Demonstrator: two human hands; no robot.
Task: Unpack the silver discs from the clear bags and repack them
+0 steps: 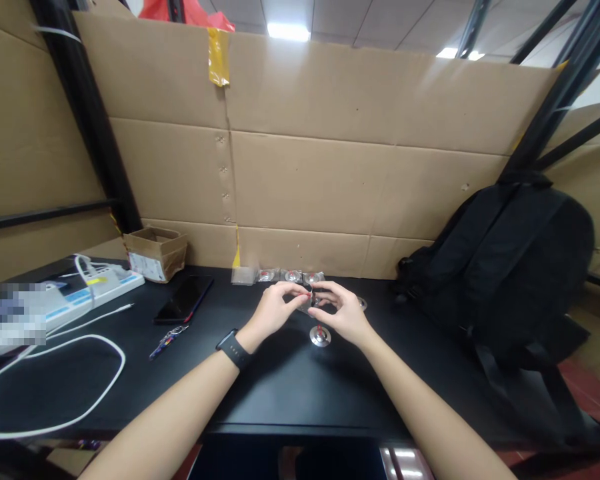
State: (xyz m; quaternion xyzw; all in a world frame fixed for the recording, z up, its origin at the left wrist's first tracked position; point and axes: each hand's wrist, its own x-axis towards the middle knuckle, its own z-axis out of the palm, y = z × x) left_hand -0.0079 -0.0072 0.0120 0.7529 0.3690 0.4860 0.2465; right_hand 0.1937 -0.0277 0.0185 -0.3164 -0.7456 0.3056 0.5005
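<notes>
Both my hands meet over the middle of the black table. My right hand (341, 310) grips a small shiny metal disc (313, 297) between thumb and fingers, held on edge. The fingertips of my left hand (279, 305) are pinched at a small red part on the disc's left side. Just below the hands, a round silver piece with a red centre (321, 336) lies on the table. Behind them sits a row of similar pieces in clear bags (293, 275). Another metal piece (363, 303) is partly hidden behind my right hand.
On the black table (290, 393), a phone (184, 299), keys (167, 342), a small cardboard box (157, 253), a white power strip (97, 293) and a looped white cable (123, 360) lie left. A black backpack (505, 267) stands right. Cardboard panels (305, 180) rise behind.
</notes>
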